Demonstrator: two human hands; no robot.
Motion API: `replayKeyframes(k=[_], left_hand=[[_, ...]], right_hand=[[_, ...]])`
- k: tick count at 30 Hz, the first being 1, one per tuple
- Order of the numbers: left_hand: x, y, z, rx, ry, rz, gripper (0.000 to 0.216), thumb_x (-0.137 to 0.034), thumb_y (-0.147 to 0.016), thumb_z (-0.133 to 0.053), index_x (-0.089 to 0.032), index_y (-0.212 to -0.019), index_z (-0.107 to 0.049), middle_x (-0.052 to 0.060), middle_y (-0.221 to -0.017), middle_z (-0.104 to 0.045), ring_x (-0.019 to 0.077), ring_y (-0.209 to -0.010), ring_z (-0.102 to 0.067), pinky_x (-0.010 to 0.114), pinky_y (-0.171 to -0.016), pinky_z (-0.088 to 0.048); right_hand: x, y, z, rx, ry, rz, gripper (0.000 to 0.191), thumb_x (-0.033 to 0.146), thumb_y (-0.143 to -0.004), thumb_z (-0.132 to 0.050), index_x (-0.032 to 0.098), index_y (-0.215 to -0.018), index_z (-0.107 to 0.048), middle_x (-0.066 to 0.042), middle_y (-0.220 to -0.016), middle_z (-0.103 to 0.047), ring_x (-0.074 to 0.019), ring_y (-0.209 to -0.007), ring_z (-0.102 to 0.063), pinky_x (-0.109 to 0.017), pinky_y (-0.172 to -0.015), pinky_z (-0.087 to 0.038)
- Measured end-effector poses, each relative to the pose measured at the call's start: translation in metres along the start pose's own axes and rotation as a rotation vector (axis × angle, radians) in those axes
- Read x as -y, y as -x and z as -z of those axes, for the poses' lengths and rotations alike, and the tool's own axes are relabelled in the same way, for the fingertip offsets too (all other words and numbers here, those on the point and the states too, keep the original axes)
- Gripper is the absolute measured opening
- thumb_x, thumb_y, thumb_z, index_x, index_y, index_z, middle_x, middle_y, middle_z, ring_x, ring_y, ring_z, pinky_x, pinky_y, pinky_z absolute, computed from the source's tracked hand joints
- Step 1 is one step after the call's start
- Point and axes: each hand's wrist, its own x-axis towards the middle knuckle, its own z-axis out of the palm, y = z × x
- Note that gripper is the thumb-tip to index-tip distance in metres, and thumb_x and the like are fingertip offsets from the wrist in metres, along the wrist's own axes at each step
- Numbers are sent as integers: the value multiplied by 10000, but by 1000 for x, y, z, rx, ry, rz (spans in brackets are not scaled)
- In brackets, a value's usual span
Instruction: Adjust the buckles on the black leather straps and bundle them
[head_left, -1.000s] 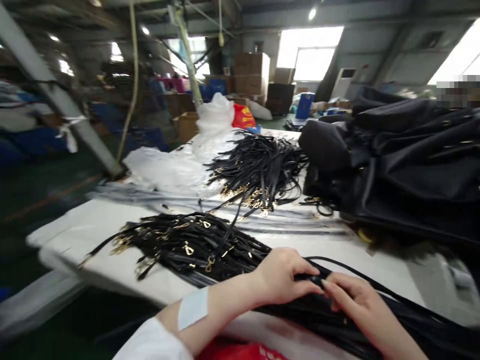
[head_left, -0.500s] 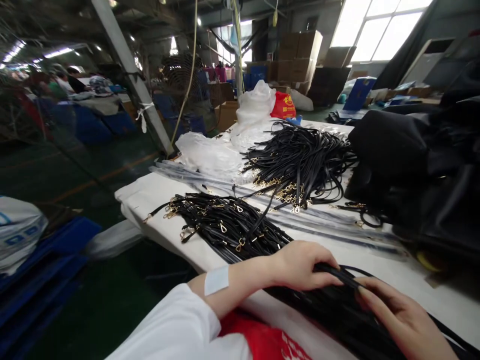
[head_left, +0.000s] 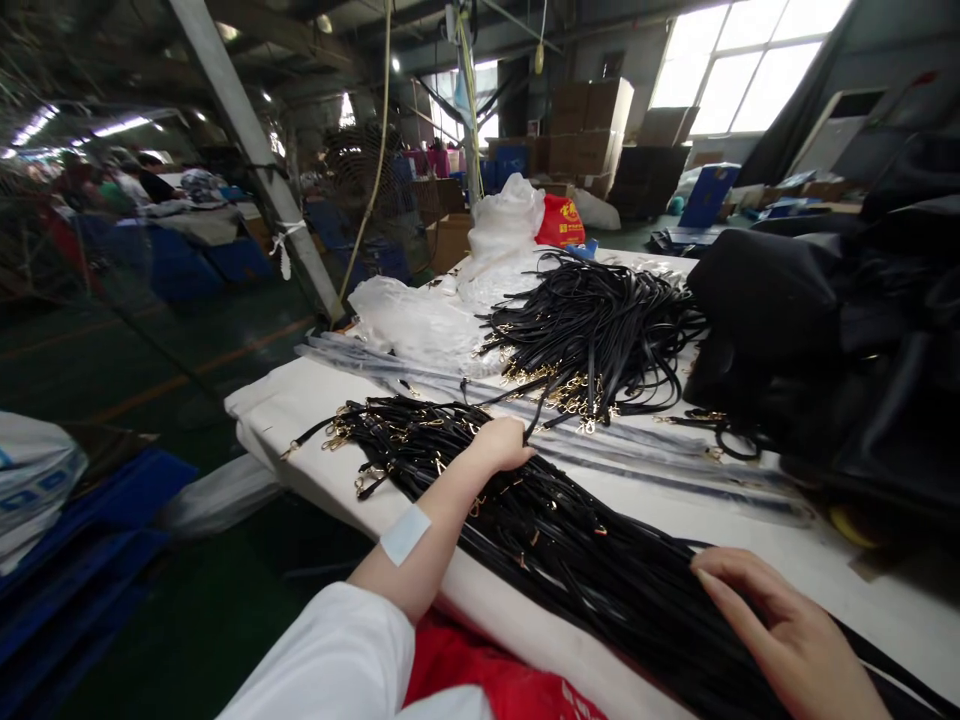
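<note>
A long bundle of thin black straps (head_left: 600, 570) with gold-coloured clasps lies along the near side of the table. My left hand (head_left: 501, 447) is over the clasp end of this bundle, its fingers closed around one black strap (head_left: 538, 412) that sticks up at the fingertips. Farther right, my right hand (head_left: 780, 620) pinches the bundle's far edge between thumb and forefinger, apparently on a strap; the other fingers are curled. A second heap of black straps (head_left: 600, 320), clasps toward me, rests beyond the bundle.
Clear plastic sleeves (head_left: 645, 455) lie between the two heaps. Crumpled white plastic bags (head_left: 420, 320) and a red bag (head_left: 559, 220) are at the back. A large black pile (head_left: 780, 300) rises on the right. A slanted pole (head_left: 255, 150) stands beyond the table's left end.
My left hand has left the strap near my right hand and moved left and away from me, onto the strap among the clasps. My right hand has stayed nearly in place.
</note>
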Motion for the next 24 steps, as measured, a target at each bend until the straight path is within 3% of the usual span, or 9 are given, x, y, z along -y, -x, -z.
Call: replayKeyframes(k=[2,4,8,11,15,19,21,23,24], left_hand=[[2,-6,-9,-18,131,-14,201,-317,-688,-806,-159,-648,-688,36,-632,-673,209,-671,-643,273,-657,-499],[0,-10,-10,-118,300,-27,184,-329,-780,-728,-152,-728,-717,13,-639,-667,166,-632,-611,242,-616,-471],[-11,-18,9,-454,631,-11,305,-412,-897,-589,-139,-955,-711,47,-871,-686,144,-743,-590,232,-667,-453],[-26,-18,26,-537,861,-11,376,-530,-837,-639,-158,-885,-670,25,-827,-640,107,-634,-530,219,-582,-426],[-65,3,21,-361,1111,-43,524,-680,-731,-680,-168,-733,-570,-18,-653,-562,62,-447,-404,206,-434,-355],[-107,40,-9,20,1466,18,500,-564,-646,-828,-161,-700,-537,-53,-607,-510,30,-452,-387,156,-447,-364],[-116,53,-23,181,1550,83,479,-505,-639,-858,-161,-707,-532,-75,-576,-465,29,-461,-391,146,-471,-380],[-115,56,-34,246,1410,64,452,-533,-688,-812,-163,-750,-560,-60,-590,-483,63,-495,-453,183,-509,-434],[-112,53,-39,241,1264,17,456,-569,-711,-772,-159,-792,-588,-27,-632,-536,103,-544,-517,231,-547,-483]], right_hand=[[3,2,-1,26,6,13,329,550,-894,-585,242,-910,-698,-67,-1066,-714,-251,-1013,-672,-294,-882,-543],[7,4,-1,53,9,19,311,533,-910,-576,245,-900,-695,-58,-1050,-714,-233,-992,-675,-266,-859,-542],[14,2,2,81,7,49,276,489,-932,-565,251,-906,-701,-44,-1025,-714,-212,-969,-678,-247,-860,-536],[18,-1,1,102,-25,80,258,476,-928,-578,251,-915,-705,-44,-1017,-715,-208,-956,-684,-248,-845,-544],[29,-5,-9,41,-109,32,328,479,-936,-576,264,-1169,-662,-75,-1235,-670,-241,-1150,-631,-340,-997,-501],[53,-11,-23,55,-237,33,565,471,-905,-635,245,-1406,-506,-119,-1447,-542,-274,-1341,-490,-454,-1147,-358],[66,-14,-27,141,-370,42,492,446,-916,-631,211,-1342,-563,-122,-1305,-640,-249,-1216,-579,-418,-1083,-419],[72,-16,-28,253,-516,17,331,428,-987,-516,168,-1125,-668,-57,-886,-715,-173,-849,-658,-322,-863,-515],[73,-16,-27,272,-571,-8,359,435,-1009,-463,149,-1034,-678,-8,-698,-644,-133,-665,-605,-272,-725,-511]])
